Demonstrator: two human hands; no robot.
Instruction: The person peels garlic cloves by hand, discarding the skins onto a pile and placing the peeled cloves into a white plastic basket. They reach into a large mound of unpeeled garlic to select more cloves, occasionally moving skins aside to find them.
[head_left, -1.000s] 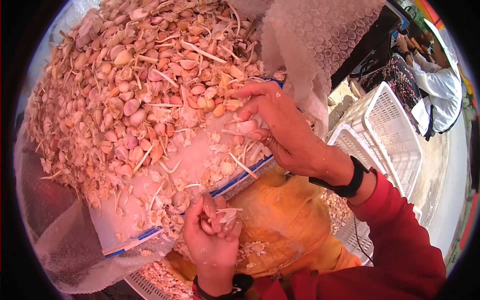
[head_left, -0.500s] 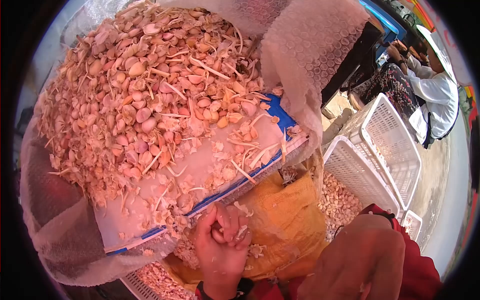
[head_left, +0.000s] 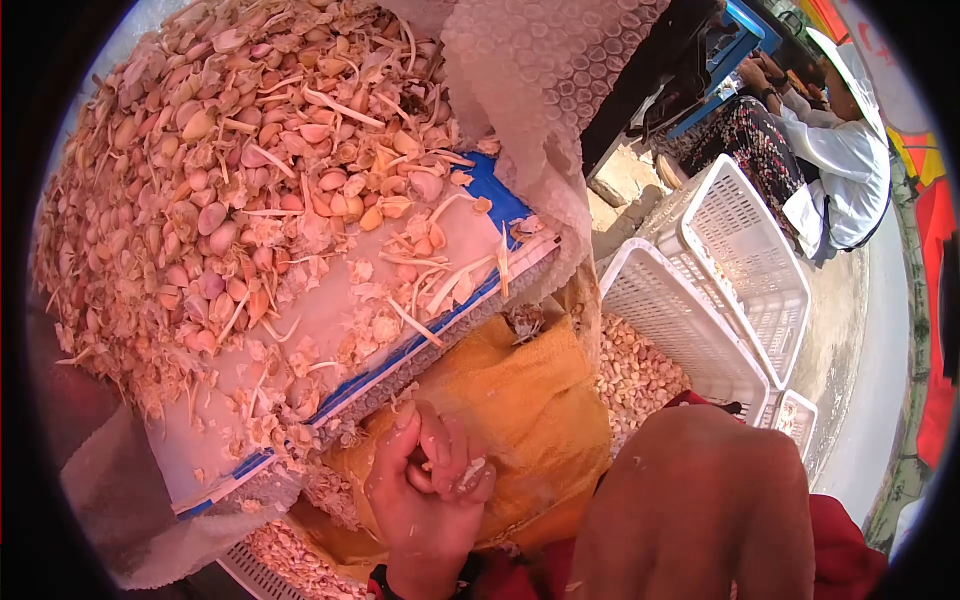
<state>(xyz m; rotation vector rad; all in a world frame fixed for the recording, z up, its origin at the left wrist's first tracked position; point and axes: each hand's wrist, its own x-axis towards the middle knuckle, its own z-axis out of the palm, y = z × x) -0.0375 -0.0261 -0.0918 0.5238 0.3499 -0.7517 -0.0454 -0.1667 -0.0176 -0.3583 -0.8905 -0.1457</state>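
A large heap of garlic cloves (head_left: 230, 190) with loose skins and stems lies on a pale board (head_left: 300, 365) edged in blue. Just below the board's front edge is my left hand (head_left: 430, 480), its fingers curled together around something pale, perhaps a clove or skin, too small to name. Beneath it spreads an orange-yellow cloth (head_left: 520, 430). Close to the camera at the lower right, my right hand (head_left: 700, 510) shows only its back; its fingers are hidden.
White perforated crates (head_left: 690, 330) stand at the right, beside peeled cloves (head_left: 635, 375). Another crate with cloves (head_left: 295, 560) is at the lower left. A person in a white top and hat (head_left: 835, 165) sits beyond. Bubble wrap (head_left: 550, 70) hangs over the board's far side.
The view has shifted, so the heap, board and crates appear further left and slightly higher. My right hand appears larger and nearer. My left hand remains curled.
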